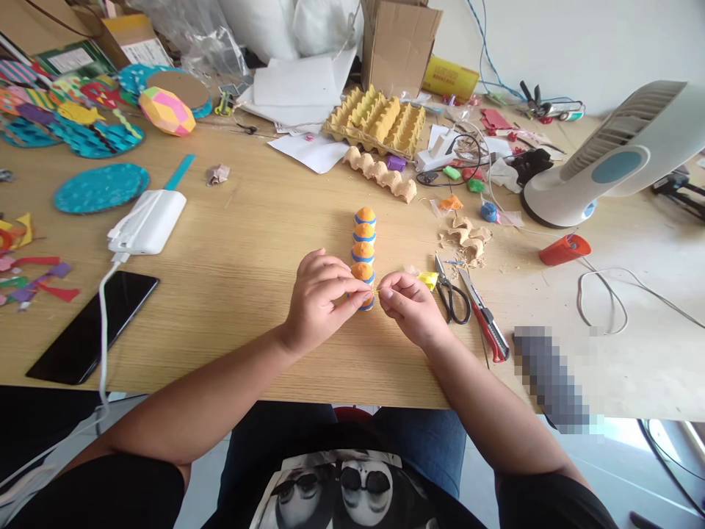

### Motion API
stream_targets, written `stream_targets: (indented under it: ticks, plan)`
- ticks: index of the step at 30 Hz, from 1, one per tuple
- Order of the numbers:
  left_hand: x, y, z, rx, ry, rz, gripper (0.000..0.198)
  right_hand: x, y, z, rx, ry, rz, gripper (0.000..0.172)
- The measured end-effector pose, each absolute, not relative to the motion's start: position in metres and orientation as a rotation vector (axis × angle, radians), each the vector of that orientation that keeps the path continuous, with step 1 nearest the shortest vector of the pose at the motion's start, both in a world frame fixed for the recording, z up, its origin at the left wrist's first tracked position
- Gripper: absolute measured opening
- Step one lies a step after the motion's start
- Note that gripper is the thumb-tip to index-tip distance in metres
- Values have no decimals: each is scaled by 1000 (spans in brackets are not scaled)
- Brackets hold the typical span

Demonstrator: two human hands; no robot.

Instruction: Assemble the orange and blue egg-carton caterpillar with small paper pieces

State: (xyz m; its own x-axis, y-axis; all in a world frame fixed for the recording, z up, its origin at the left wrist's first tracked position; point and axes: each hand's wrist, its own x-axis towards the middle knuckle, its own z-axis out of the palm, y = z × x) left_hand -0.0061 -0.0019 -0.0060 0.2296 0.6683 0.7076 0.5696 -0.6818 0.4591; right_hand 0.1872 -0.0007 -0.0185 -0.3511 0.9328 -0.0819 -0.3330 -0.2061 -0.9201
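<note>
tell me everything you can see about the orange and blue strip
The strip is a row of bumps with orange tops and blue bands below, apparently painted or coated; the base material is unclear. It lies on the table, running away from the person. The left hand and right hand partly hide its near end; contact is unclear.

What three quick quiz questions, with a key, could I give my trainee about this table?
1. True or false: the bumpy strip near the left hand shows orange tops.
2. Which lies nearer the right hand: the scissors or the knife?
3. Fill in: a white ____ crosses the black phone.

Key: 1. True. 2. The scissors. 3. Cable.
</note>
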Motion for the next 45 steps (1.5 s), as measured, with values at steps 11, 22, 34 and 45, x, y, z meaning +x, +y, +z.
stream_targets:
  ticks: [11, 22, 34, 45]
  plan:
    - [-6, -2, -7, 2375, 1202, 1417, 6, 188, 0, -19, -843, -1080, 1719, 28]
    - [-6, -2, -5, 2383, 1198, 1434, 8, 188, 0, -18, -843, -1088, 1719, 27]
    - [-6, -2, -6, 2387, 1168, 1434, 7, 187, 0, -18, -851, -1076, 1723, 28]
    - [-6, -2, -6, 2383, 1172, 1418, 11, 187, 0, -21, -853, -1086, 1714, 27]
